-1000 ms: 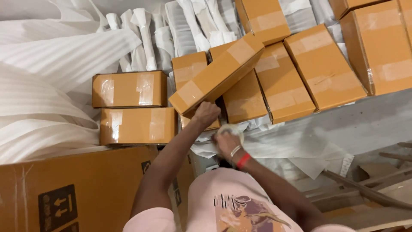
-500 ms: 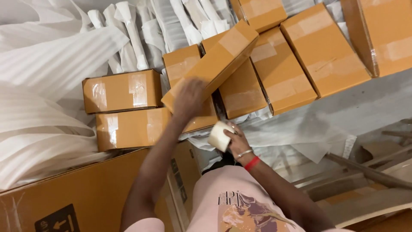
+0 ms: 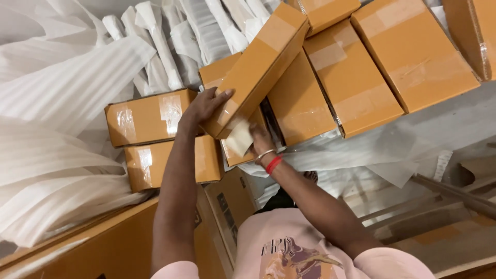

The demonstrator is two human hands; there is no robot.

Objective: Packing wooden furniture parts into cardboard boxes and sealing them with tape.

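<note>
My left hand (image 3: 202,107) presses on the near end of a long brown cardboard box (image 3: 263,62) that lies tilted across other boxes. My right hand (image 3: 258,139), with a red band and a bangle at the wrist, holds a pale roll of tape (image 3: 239,137) against that box's lower end. Beneath lies another taped brown box (image 3: 297,101).
Two taped brown boxes (image 3: 147,116) are stacked at the left. More brown boxes (image 3: 408,51) lie at the upper right. White foam sheets (image 3: 57,93) and wrapped white rolls (image 3: 155,36) fill the left and top. A large carton (image 3: 98,248) stands at the lower left.
The view has shifted and closed in. My left hand has slid along the tilted box's end, and my right hand has brought the tape roll up against the box.
</note>
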